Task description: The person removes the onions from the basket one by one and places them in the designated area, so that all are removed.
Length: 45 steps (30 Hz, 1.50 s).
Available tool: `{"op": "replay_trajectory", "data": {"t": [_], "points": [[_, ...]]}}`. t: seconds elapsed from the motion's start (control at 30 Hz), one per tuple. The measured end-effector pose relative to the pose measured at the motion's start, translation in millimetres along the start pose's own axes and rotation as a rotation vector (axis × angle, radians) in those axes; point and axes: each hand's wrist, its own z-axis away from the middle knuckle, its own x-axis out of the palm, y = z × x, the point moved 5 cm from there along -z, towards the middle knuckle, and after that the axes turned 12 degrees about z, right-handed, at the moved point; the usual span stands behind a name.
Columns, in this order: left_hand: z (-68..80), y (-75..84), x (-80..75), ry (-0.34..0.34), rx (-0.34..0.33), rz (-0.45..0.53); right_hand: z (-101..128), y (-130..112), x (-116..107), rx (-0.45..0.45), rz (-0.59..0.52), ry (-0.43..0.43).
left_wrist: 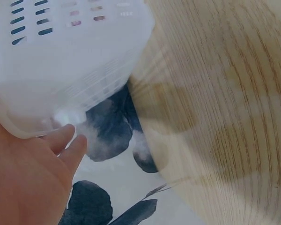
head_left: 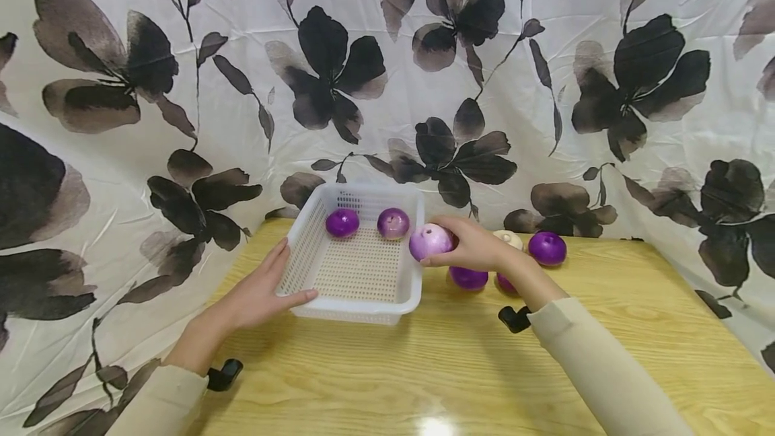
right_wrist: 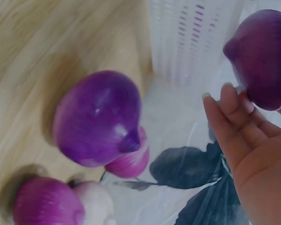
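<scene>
A white perforated plastic basket [head_left: 410, 295] stands on the table, tilted in no visible way. Inside lie a purple onion [head_left: 342, 223] and a second, paler-topped onion [head_left: 393, 223]. My left hand [head_left: 257, 295] rests at the basket's near left corner, fingers fairly straight along the outer wall [left_wrist: 75, 61], thumb on the rim. At the right rim, my right hand [head_left: 469, 242] grips another purple onion [head_left: 430, 242] between thumb and fingers; the right wrist view shows this onion [right_wrist: 264, 58] raised beside the basket wall.
On the wooden table [head_left: 339, 382], right of the basket, sit a purple onion [head_left: 469, 278], another partly hidden by my right arm [head_left: 505, 282], a pale bulb [head_left: 508, 239] and a far purple onion [head_left: 547, 249]. A floral cloth [head_left: 375, 147] hangs behind.
</scene>
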Motion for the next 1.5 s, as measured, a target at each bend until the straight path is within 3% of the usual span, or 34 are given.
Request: {"op": "replay_trajectory", "data": {"t": [0.27,0.5,0.87,1.03,1.5], "points": [[-0.7,3.4,-3.5,0.016,0.014,0.004,12,8,0,0.007,0.014,0.052],[2.7,4.7,-1.7,0.021,0.01,0.022,27,19,1,0.093,0.046,0.052],[2.8,7.1,-0.8,0.021,0.006,-0.001,48,31,-12,0.089,0.01,0.11],[3.7,6.0,-0.7,0.02,-0.001,-0.003,61,42,-15,0.123,-0.013,0.115],[1.8,4.8,-0.2,0.005,-0.005,0.006,106,81,-31,0.215,0.078,0.15]]}}
